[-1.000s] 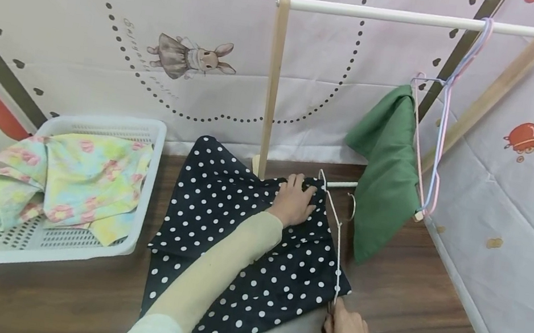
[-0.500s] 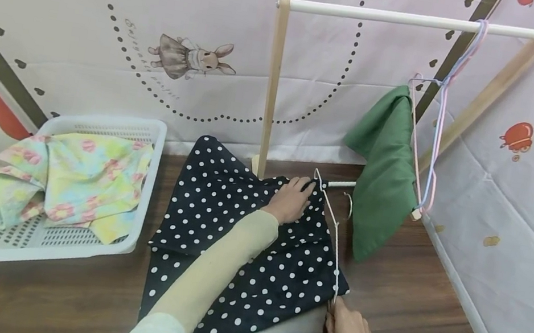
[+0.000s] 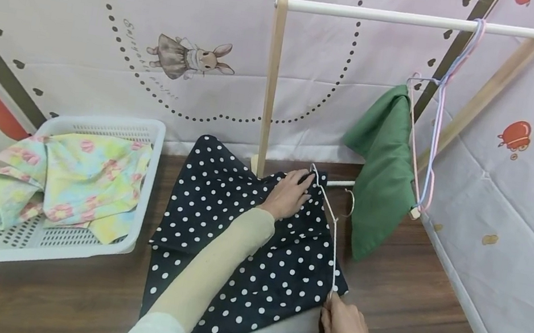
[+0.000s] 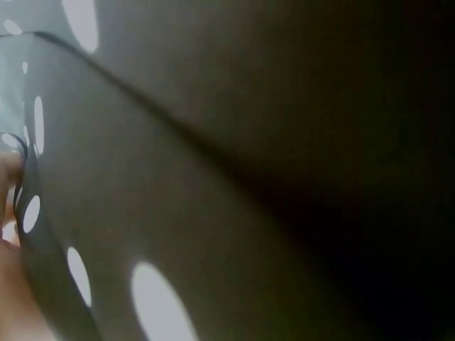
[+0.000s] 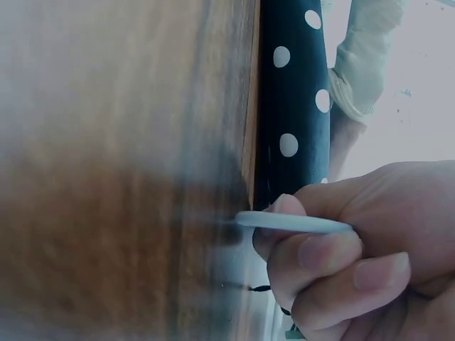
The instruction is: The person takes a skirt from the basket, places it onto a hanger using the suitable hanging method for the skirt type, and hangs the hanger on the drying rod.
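Navy fabric with white polka dots (image 3: 290, 268) lies spread on the brown wooden floor (image 3: 410, 314) at six o'clock in my head view. A thin white hanger (image 3: 334, 251) runs along its three o'clock side. I have the right hand (image 3: 348, 331) pinching the hanger's near end, fingers curled in around it. My left hand (image 3: 285, 197) rests on the fabric towards twelve o'clock, fingers slightly bent; I cannot tell whether they grip anything. A white plastic basket (image 3: 153, 175) stands at nine o'clock, and a green cloth (image 3: 383, 178) hangs at three.
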Available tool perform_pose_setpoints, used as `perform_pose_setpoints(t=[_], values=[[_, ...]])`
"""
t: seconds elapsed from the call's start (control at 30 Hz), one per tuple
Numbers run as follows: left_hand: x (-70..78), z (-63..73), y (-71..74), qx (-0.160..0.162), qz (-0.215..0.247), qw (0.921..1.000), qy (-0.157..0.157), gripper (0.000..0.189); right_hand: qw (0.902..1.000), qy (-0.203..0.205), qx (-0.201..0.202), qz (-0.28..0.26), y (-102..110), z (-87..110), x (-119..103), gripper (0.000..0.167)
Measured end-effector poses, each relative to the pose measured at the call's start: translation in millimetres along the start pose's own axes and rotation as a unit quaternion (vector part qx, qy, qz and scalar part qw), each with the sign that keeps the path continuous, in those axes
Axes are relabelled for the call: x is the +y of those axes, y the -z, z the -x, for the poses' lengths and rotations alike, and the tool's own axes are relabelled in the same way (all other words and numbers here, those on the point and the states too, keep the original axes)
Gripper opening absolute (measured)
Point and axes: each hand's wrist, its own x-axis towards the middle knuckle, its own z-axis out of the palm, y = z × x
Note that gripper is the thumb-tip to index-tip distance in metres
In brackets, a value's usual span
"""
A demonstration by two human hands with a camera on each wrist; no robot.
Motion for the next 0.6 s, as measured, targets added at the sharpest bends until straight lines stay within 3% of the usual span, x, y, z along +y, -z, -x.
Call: perform_pose_setpoints(t=[0.17, 0.3, 0.43, 0.5, 0.6], values=[[5.8, 1.4, -3.8, -0.050, -0.027, 0.9982, 0.020, 0.056, 0.9997, 0.001, -0.026, -0.004, -1, 3.0, -4, 0.027], [11.7, 15.0, 1.0, -0.088, -0.054, 0.9946, 0.010, 0.059, 0.9997, -0.001, -0.023, 0.002, 0, 2.8, -5, 0.027], [22.1, 50.6, 19.3, -0.139, -0.077, 0.9872, -0.011, 0.066, 0.9998, -0.008, -0.018, -0.006, 0, 5.0, -3, 0.028], [26.2, 76.1, 31.7, -0.168, -0.070, 0.9833, -0.013, 0.069, 0.9998, -0.008, -0.012, -0.010, 0, 6.1, -2, 0.028], [29.1, 117.3, 44.5, -0.184, -0.041, 0.9819, -0.011, 0.073, 0.9999, -0.012, -0.003, -0.012, -1, 8.8, 0, 0.028]])
